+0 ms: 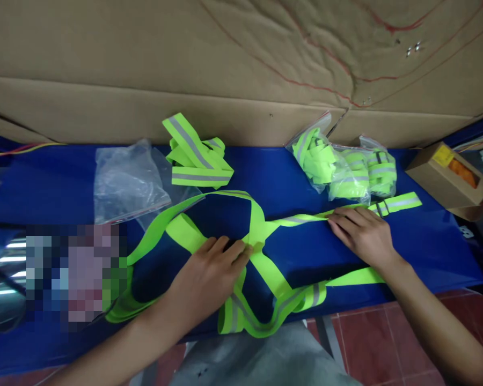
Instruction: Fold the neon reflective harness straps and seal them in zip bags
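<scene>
A lime reflective harness [262,230] lies spread on the blue table [265,171], its straps crossing near the middle. The left hand [209,276] pinches that crossing; the right hand [362,233], at three o'clock from it, grips an outstretched strap [300,220]. Outward, a loose lime bundle [195,153] sits at eleven, a clear plastic bag [126,182] at ten, bagged lime straps [348,174] at two, a cardboard box [434,177] beyond.
</scene>
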`<action>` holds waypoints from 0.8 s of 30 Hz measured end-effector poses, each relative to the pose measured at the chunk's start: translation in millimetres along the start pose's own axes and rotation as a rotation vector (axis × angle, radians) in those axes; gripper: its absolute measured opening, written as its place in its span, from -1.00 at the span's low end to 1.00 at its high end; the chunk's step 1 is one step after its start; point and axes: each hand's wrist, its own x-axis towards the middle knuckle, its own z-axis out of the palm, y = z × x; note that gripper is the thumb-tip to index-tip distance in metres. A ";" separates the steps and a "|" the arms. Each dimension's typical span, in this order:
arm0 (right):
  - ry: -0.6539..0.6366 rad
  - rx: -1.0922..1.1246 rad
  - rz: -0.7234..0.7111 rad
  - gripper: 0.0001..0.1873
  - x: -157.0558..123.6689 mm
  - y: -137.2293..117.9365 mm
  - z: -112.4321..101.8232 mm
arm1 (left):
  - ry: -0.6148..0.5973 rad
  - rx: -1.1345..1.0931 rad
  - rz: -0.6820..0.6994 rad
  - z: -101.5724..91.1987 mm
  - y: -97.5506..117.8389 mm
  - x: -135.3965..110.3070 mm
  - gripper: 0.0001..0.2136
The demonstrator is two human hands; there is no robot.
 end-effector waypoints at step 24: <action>-0.009 0.084 0.487 -0.43 -51.8 78.2 -71.9 | 0.117 -0.161 -0.093 9.0 -8.5 -20.6 -0.48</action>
